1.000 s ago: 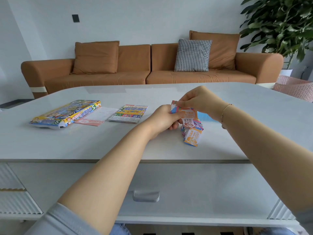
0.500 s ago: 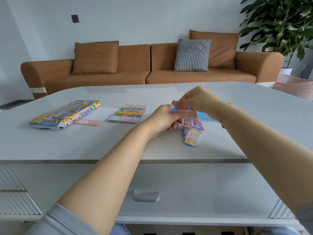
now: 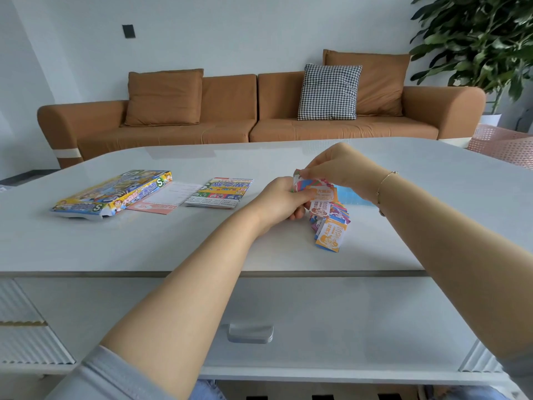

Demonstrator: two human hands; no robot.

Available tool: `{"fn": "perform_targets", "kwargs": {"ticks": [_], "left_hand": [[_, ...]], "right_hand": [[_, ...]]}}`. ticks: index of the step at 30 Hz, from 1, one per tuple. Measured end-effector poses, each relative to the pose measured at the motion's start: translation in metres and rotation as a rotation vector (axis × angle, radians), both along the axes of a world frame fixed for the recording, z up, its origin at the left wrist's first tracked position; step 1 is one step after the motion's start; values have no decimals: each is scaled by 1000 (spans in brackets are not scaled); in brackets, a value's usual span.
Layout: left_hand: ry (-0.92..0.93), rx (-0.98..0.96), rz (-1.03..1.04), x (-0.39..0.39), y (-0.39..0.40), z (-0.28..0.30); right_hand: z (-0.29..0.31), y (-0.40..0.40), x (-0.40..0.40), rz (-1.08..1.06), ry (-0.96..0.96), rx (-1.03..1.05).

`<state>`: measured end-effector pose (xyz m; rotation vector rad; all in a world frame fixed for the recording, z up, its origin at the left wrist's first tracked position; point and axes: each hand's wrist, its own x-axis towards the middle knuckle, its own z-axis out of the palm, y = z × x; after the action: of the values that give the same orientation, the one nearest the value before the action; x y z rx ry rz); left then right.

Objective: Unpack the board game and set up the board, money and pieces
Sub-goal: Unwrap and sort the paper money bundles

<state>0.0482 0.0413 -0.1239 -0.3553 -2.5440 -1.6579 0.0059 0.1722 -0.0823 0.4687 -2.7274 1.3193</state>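
Paper money [image 3: 323, 203] in bright orange, pink and blue sits fanned in a loose bundle near the middle of the white table [image 3: 115, 243], and both hands work on it. The left hand [image 3: 281, 202] curls around the near side of the bundle and grips it, while the right hand [image 3: 336, 166] pinches the top notes between thumb and fingertips, lifting their upper edge. Lower notes trail down onto the tabletop. Well to the left lie the game box [image 3: 112, 194], a pink sheet [image 3: 165, 197] and the folded board [image 3: 220, 193] (not yet opened). The step in hand appears to be sorting the money. Next, the person probably needs to peel notes off and lay them in separate piles, keeping a light pinch so thin sheets do not slip together.
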Motion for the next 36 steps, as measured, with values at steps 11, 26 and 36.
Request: {"fn": "perform_targets", "kwargs": {"ticks": [11, 26, 36], "left_hand": [[3, -13, 9, -2, 0, -1], [-16, -17, 22, -7, -1, -3], [-20, -6, 7, -5, 0, -2]], "right_hand": [[-3, 3, -3, 63, 22, -14], [-1, 4, -4, 68, 9, 11], [-1, 3, -7, 67, 4, 3]]}}
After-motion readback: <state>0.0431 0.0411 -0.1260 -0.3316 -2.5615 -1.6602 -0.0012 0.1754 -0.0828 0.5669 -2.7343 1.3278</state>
